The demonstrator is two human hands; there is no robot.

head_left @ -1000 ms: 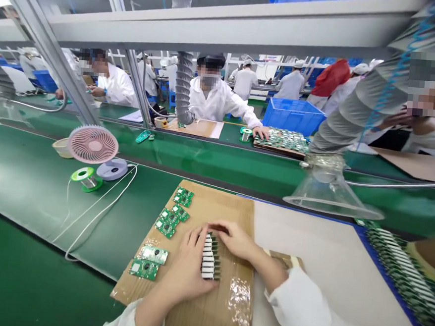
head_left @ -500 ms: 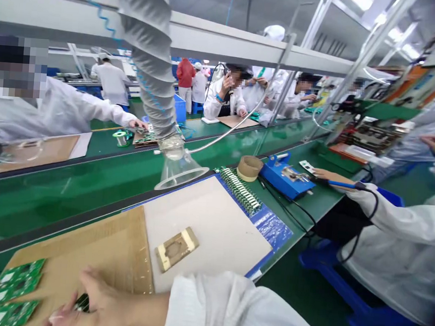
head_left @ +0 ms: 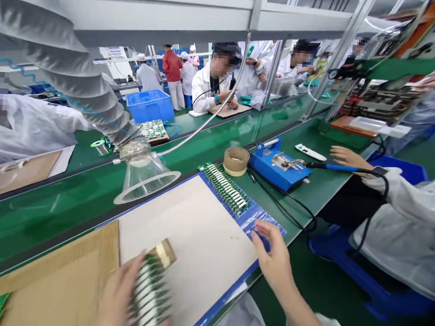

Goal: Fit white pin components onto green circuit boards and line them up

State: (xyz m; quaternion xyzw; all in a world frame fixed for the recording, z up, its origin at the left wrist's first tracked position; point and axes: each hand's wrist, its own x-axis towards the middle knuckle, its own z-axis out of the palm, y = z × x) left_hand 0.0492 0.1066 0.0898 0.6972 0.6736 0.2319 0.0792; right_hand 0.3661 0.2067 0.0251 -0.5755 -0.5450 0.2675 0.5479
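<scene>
blue bin — tape roll (tan)

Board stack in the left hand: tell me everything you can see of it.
The board stack is a row of thin green circuit boards packed closely side by side, with white parts along its middle; blur hides finer detail. It runs down the picture, held in the left hand's grip. It partly hides a tan block; whether it touches the pale sheet is unclear.

Has a stack in the left hand, a block just past it, cardboard to its left; beyond the right hand, has boards, then tape and a stand farther off.
</scene>
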